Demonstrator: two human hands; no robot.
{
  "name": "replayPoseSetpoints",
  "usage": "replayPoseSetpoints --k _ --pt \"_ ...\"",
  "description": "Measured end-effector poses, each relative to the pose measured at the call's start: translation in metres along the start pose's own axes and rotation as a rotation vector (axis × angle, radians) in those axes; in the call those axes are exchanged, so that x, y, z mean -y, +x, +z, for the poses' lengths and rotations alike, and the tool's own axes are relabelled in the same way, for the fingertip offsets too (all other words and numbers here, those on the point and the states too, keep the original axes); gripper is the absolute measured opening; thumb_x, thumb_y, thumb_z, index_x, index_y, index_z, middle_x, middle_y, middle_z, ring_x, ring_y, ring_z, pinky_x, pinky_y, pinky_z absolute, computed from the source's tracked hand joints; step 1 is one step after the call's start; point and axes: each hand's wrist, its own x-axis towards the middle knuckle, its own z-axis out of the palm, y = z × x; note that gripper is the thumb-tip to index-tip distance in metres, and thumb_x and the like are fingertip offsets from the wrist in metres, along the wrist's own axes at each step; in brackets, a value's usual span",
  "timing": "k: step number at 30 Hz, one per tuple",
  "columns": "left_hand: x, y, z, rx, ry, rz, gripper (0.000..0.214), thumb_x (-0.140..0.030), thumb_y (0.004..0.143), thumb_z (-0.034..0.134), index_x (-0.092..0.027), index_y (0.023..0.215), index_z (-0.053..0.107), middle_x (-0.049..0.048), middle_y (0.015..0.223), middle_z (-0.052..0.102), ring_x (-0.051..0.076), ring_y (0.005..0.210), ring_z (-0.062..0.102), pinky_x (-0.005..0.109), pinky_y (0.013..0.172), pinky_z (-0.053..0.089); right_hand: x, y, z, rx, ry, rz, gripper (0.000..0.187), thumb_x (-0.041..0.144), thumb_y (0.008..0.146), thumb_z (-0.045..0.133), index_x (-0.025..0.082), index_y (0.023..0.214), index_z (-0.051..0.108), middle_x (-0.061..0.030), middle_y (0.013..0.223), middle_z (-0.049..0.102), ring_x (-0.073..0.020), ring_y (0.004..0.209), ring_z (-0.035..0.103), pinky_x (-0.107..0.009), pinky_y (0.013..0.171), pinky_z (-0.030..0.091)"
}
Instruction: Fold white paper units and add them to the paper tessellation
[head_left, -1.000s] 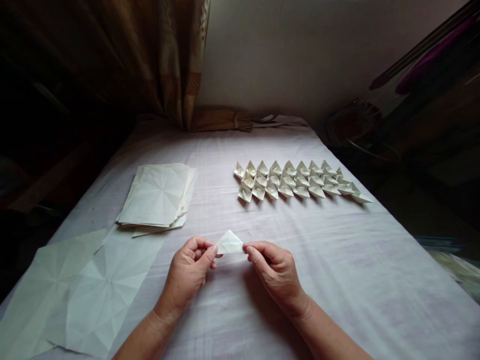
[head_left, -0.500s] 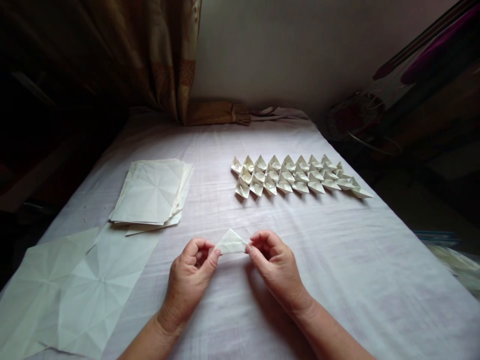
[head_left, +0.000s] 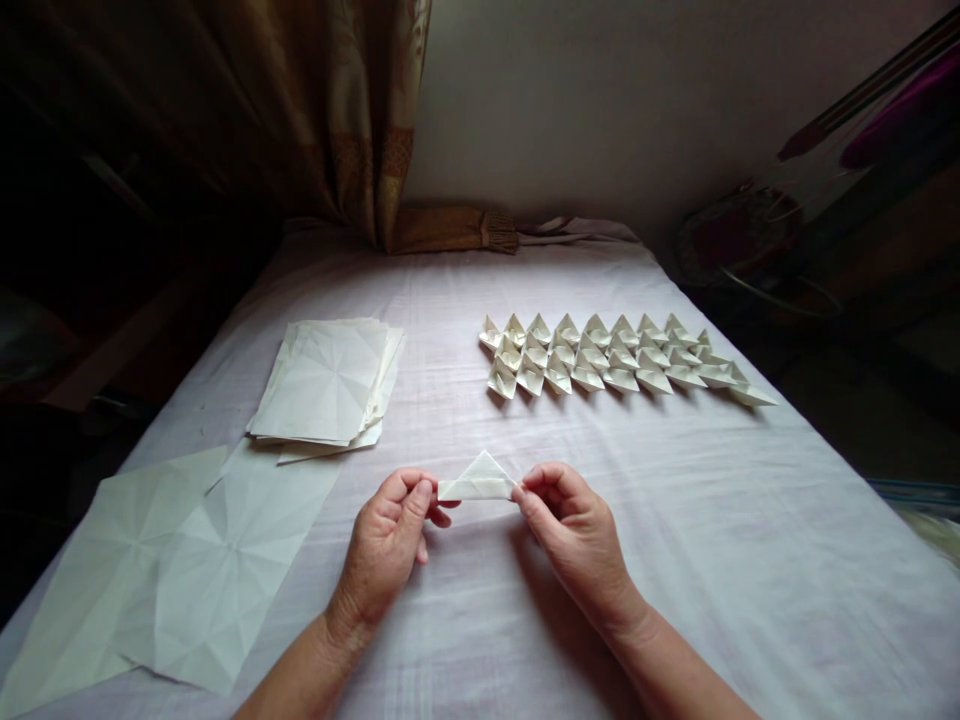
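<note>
Dim room, pale wall behind, a brown patterned curtain (head_left: 352,120) hanging at the far left; in front, a table (head_left: 525,620) spread with a white, faintly creased cloth.

Left hand (head_left: 390,545) curled nearly closed, thumb and forefinger pinched on the left tip of a small folded paper piece (head_left: 478,478). Right hand (head_left: 577,535) likewise curled, thumb and forefinger clamped on the right tip. Both hands together on the one piece, facing each other with only its width between the fingertips, the other fingers tucked under.

Folded paper piece white, flat, triangular, with a long straight lower edge and a low peak pointing away from the person; held just above the cloth near the table's front middle, level from side to side. Whether touching the cloth, not clear.

Forearms coming in from the bottom edge and converging toward the piece, wrists low over the cloth, backs of the hands turned up and outward.

Farther back on the right, rows of finished folded pieces (head_left: 615,360) set tightly side by side, points up. Farther back on the left, a stack of creased square sheets (head_left: 326,385); nearer, at the front left, larger creased sheets (head_left: 172,570) lying flat and overlapping.
</note>
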Motion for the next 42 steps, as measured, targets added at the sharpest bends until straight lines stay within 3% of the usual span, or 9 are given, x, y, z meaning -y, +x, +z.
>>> replayPoseSetpoints --k 7,16,21,28,35,42 --pt "0.0 0.001 0.0 0.04 -0.057 -0.105 0.04 -0.048 0.068 0.074 -0.014 0.085 0.064 0.0086 0.074 0.073 0.02 0.068 0.069 0.015 0.037 0.041 -0.001 0.0 0.0 -0.009 -0.004 0.0 0.016 0.033 0.079 0.066 0.02 0.077 0.058 0.0008 0.064 0.063 -0.0118 0.054 0.057 -0.021 0.05 0.045" --pt "0.009 0.001 0.005 -0.095 -0.061 0.025 0.028 -0.039 0.07 0.072 -0.016 0.085 0.066 0.0017 0.065 0.067 0.015 0.057 0.065 0.014 0.032 0.036 -0.001 -0.004 0.001 0.069 -0.057 -0.029 0.012 0.031 0.081 0.064 0.021 0.078 0.057 -0.0003 0.066 0.066 -0.0141 0.058 0.063 -0.022 0.053 0.047" --pt "0.015 -0.001 0.003 -0.139 0.141 0.212 0.017 -0.034 0.079 0.068 -0.018 0.086 0.07 0.0006 0.069 0.071 0.013 0.056 0.064 0.019 0.051 0.051 0.001 -0.004 0.001 0.069 -0.044 -0.012 0.012 0.031 0.081 0.063 0.021 0.076 0.059 -0.0003 0.065 0.066 -0.0142 0.059 0.062 -0.022 0.054 0.048" --pt "0.016 -0.001 -0.011 -0.124 0.556 0.579 0.013 -0.029 0.086 0.062 -0.023 0.088 0.074 0.0037 0.081 0.077 0.017 0.07 0.07 0.025 0.07 0.056 0.003 -0.001 -0.001 0.052 -0.058 -0.009 0.016 0.033 0.082 0.062 0.019 0.082 0.071 -0.002 0.07 0.07 -0.0155 0.063 0.064 -0.025 0.061 0.052" --pt "0.012 0.001 -0.015 -0.062 0.752 0.858 0.016 -0.018 0.09 0.056 -0.022 0.096 0.071 0.0051 0.088 0.077 0.017 0.079 0.071 0.025 0.077 0.055 0.004 -0.001 -0.002 0.029 -0.064 -0.012 0.019 0.035 0.082 0.063 0.02 0.081 0.074 -0.0029 0.071 0.072 -0.0165 0.062 0.066 -0.026 0.062 0.054" --pt "0.014 0.005 -0.013 -0.16 0.843 0.867 0.013 -0.022 0.094 0.051 -0.02 0.093 0.064 0.0045 0.082 0.073 0.017 0.075 0.069 0.025 0.075 0.053 0.004 -0.007 -0.007 0.111 -0.087 -0.018 0.021 0.037 0.081 0.067 0.02 0.088 0.074 -0.0064 0.084 0.075 -0.0191 0.071 0.068 -0.028 0.062 0.055"
